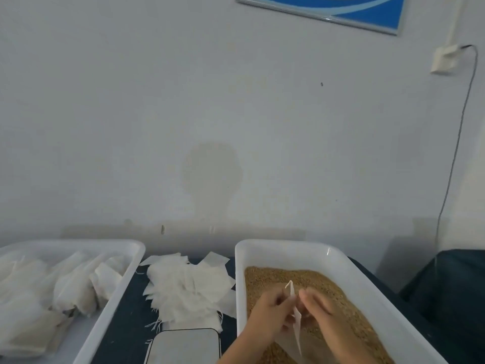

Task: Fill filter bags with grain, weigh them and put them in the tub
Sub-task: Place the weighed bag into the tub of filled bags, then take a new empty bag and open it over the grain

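Two bare hands work over a white tub (367, 274) of brown grain (322, 287) at the right of a dark table (126, 324). The left hand (270, 311) and right hand (319, 308) each pinch one side of a white filter bag (295, 315), holding its mouth slightly apart just above the grain. A loose pile of empty bags (189, 287) lies between this tub and a left tub (115, 306) holding filled bags (52, 292), with a scale (183, 345) near the front edge.
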Motion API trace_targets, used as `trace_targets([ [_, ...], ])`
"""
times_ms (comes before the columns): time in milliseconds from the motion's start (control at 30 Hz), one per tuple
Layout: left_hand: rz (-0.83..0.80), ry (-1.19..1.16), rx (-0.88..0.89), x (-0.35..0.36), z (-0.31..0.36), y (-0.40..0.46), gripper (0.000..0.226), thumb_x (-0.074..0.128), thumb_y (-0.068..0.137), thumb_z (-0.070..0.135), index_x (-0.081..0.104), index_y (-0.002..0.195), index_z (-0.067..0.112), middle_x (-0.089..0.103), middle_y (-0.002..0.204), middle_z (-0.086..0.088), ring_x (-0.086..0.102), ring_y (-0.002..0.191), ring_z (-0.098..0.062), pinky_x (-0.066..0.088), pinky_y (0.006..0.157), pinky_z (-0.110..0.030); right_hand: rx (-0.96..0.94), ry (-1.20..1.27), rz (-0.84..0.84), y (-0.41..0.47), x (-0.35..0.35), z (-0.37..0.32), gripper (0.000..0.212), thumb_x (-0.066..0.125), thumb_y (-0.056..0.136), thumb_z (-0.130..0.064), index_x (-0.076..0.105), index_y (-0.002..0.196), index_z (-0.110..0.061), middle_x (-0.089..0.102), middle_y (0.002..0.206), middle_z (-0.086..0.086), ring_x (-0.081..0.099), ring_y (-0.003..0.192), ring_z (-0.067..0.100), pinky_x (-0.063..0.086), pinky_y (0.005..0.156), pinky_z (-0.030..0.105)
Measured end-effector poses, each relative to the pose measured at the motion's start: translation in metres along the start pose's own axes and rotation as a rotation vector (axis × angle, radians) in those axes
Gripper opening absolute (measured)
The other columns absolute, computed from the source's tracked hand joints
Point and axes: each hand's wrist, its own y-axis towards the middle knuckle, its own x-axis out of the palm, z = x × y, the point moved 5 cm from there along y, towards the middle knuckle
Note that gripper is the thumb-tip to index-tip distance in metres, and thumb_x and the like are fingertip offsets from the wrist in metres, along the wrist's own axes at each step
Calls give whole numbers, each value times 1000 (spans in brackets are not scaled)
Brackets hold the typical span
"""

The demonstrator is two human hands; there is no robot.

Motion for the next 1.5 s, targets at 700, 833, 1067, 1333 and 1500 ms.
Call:
trace_targets([
  [700,-16,219,98,3,-1,-11,19,61,72,14,43,74,20,47,68,7,43,62,-7,36,61,-23,95,-114,-22,5,2,12,33,54,94,-27,49,64,-14,46,55,-7,43,50,7,35,49,15],
  [833,49,207,91,1,1,-12,30,56,82,3,32,83,21,41,69,4,40,59,-9,43,62,-34,92,-255,16,7,0,17,23,56,93,-19,54,75,-6,54,67,5,50,60,15,38,54,21],
  [1067,79,231,173,1,8,-14,36,56,83,-1,28,83,21,40,70,0,37,57,-8,36,56,-27,81,-235,32,6,-1,15,28,61,90,-27,54,78,-2,50,63,2,46,57,13,37,51,17],
  [1333,179,367,209,-3,17,-18,29,52,83,-2,44,81,25,39,64,8,36,56,-6,32,57,-20,115,-313,131,4,-7,19,17,51,91,-8,57,79,2,52,66,10,46,55,18,39,54,27],
  [1500,247,545,265,-1,26,-25,20,42,88,-2,51,87,17,45,80,6,38,60,-8,33,57,-21,143,-330,133,4,-8,19,24,52,89,-9,49,65,-7,43,59,8,38,54,18,35,56,30],
])
